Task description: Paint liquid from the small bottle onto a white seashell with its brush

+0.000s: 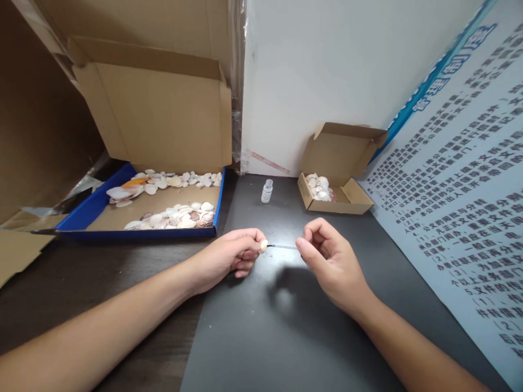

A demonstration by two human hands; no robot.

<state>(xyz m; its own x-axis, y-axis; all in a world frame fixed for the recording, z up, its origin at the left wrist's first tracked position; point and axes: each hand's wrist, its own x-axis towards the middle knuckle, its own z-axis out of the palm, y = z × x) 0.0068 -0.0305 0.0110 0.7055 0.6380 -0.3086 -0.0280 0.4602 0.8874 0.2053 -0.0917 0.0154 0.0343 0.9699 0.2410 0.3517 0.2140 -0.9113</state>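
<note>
Mid-frame, the left hand [229,255] pinches a shell [263,247], the right hand [332,261] a dark-tipped stick [285,247]; a bottle [267,192] stands upper centre.

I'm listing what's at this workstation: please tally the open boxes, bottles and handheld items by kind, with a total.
Open boxes: 2 (blue-sided box, small brown box)
Bottle: 1
Shell in left hand: 1
Thin stick in right hand: 1
Total: 5

1 white panel [306,81] stands upright behind the surface [163,354]; 1 reddish strip [269,161] marks its lower part. 1 printed sheet [482,218] with a blue band [398,121] lines the right.
</note>
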